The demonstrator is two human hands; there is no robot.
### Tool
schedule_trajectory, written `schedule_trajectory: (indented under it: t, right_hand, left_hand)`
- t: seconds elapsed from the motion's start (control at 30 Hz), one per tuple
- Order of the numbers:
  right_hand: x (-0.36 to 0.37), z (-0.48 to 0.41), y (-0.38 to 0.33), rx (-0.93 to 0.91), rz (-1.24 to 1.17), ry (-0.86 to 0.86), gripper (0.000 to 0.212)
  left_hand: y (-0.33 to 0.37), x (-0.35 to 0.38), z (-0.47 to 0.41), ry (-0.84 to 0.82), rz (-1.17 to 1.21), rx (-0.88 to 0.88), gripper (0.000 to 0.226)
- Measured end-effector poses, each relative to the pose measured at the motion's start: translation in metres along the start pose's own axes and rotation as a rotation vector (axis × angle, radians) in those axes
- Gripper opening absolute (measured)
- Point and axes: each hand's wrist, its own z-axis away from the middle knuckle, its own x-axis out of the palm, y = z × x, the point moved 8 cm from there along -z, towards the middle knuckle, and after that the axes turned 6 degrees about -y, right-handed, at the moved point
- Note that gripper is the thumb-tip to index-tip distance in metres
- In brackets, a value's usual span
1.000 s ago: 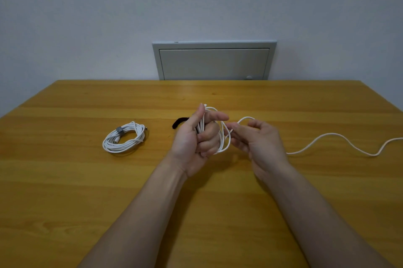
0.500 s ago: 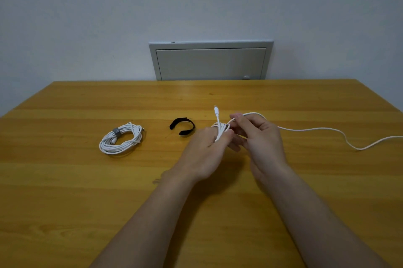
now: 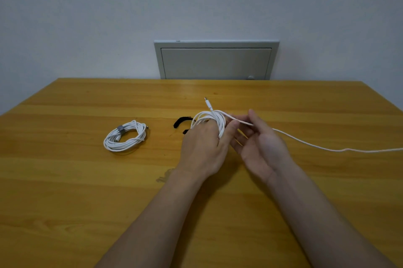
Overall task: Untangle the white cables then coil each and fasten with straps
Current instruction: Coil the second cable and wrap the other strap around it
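My left hand (image 3: 204, 147) holds a partly wound coil of white cable (image 3: 214, 118) looped around its fingers, thumb pressing the loops; the plug end sticks up above the coil. My right hand (image 3: 257, 141) pinches the loose strand just right of the coil, palm turned up. The free cable tail (image 3: 316, 146) runs off across the table to the right edge. A black strap (image 3: 181, 121) lies just behind my left hand, partly hidden. A finished white coil (image 3: 125, 135) with a grey strap lies to the left.
The wooden table (image 3: 65, 191) fills the view, its far edge against a grey wall. A grey metal panel door (image 3: 216, 60) is set in the wall behind the table's middle.
The coil around my left hand has grown by another loop. My right hand has slid along the strand, and the cable tail on the table has been drawn straighter.
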Motion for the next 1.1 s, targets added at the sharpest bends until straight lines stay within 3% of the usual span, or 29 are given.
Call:
schedule_trajectory:
  t: [0.13,0.27,0.4,0.5,0.77,0.93,1.1]
  right_hand:
    - [0.01,-0.001,0.011,0.06,0.034,-0.1,0.013]
    - [0.015,0.006,0.023,0.164,0.163,-0.132,0.017]
    - [0.018,0.011,0.032,0.269,0.223,-0.154,0.018]
    - [0.022,0.014,0.04,0.338,0.204,-0.163,0.024]
    - [0.021,0.018,0.046,0.418,0.055,-0.073,0.036]
    - [0.011,0.014,0.045,0.413,-0.064,0.016,0.028]
    - [0.004,0.01,0.043,0.363,-0.15,0.088,0.022]
  left_hand:
    - [-0.013,-0.009,-0.001,0.102,0.199,-0.045,0.067]
    - [-0.017,-0.014,0.001,0.184,0.4,-0.108,0.063]
    - [-0.017,-0.013,0.003,0.173,0.784,-0.187,0.031]
    - [-0.021,-0.004,0.003,0.124,1.014,-0.285,0.043]
    - [-0.035,0.001,-0.003,0.173,1.334,-0.27,0.057]
    - [-0.04,0.003,-0.006,0.17,1.547,-0.249,0.051]
    - [-0.041,-0.001,-0.008,0.212,1.542,-0.206,0.044]
